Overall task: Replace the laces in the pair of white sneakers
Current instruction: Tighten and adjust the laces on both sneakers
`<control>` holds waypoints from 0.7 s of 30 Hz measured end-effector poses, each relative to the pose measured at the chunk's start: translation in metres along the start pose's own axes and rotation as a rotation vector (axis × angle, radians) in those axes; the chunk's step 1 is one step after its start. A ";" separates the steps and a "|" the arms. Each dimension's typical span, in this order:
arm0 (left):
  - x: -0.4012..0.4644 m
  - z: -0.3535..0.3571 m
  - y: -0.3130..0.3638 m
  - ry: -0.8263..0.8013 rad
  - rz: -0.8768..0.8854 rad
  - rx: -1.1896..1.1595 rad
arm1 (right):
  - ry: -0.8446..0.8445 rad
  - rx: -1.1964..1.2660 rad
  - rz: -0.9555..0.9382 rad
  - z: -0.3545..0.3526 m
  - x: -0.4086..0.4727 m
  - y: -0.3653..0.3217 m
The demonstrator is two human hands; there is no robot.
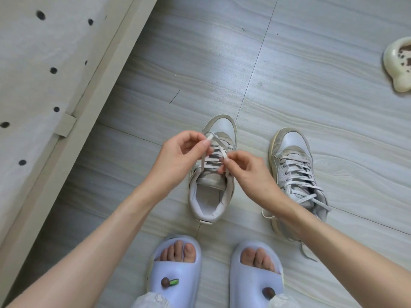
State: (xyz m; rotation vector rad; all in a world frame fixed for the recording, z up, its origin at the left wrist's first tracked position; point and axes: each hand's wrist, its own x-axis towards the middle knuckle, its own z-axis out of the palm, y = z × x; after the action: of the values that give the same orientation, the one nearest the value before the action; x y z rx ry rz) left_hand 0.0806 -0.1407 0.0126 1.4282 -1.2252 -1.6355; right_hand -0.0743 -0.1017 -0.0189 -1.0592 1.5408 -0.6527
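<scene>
Two worn white sneakers stand on the floor, toes pointing away from me. Over the left sneaker (209,196) both hands work its grey-white lace (219,146). My left hand (178,155) pinches one lace end above the tongue. My right hand (246,172) pinches the other strand near the upper eyelets, and the two strands cross between the hands. The right sneaker (293,165) is laced up, with loose lace ends trailing past its heel; my right forearm covers part of its heel.
My feet in pale blue slippers (175,272) stand just behind the sneakers. A light bed frame with a dotted mattress (44,85) fills the left side. A cream pet bowl (400,63) lies at the far right on the grey plank floor (289,74).
</scene>
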 end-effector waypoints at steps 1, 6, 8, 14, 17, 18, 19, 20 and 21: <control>0.004 0.003 0.007 -0.004 0.018 -0.011 | -0.012 -0.047 -0.021 0.001 0.003 -0.004; 0.028 0.008 0.032 -0.040 -0.047 -0.278 | -0.109 -0.223 -0.122 0.010 0.010 -0.022; 0.034 0.007 0.031 -0.059 -0.046 -0.219 | -0.157 -0.247 -0.137 0.013 0.010 -0.023; 0.029 -0.003 -0.001 -0.053 -0.075 0.078 | -0.130 0.029 -0.002 0.011 0.008 -0.014; 0.022 -0.004 -0.012 -0.082 -0.100 0.169 | -0.097 0.096 0.033 0.005 0.007 -0.019; 0.021 -0.004 -0.014 -0.094 -0.102 0.202 | -0.094 0.145 0.050 0.003 0.007 -0.021; 0.020 -0.004 -0.015 -0.106 -0.107 0.228 | -0.093 0.212 0.076 0.002 0.007 -0.022; 0.020 -0.005 -0.014 -0.122 -0.116 0.259 | -0.092 0.267 0.094 0.001 0.008 -0.022; 0.019 -0.006 -0.012 -0.152 -0.120 0.289 | -0.091 0.299 0.100 -0.001 0.008 -0.022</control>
State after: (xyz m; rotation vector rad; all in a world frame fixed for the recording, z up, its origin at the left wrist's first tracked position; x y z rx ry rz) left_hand 0.0842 -0.1551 -0.0059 1.6011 -1.5401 -1.7269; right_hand -0.0692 -0.1189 -0.0041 -0.7718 1.3583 -0.7288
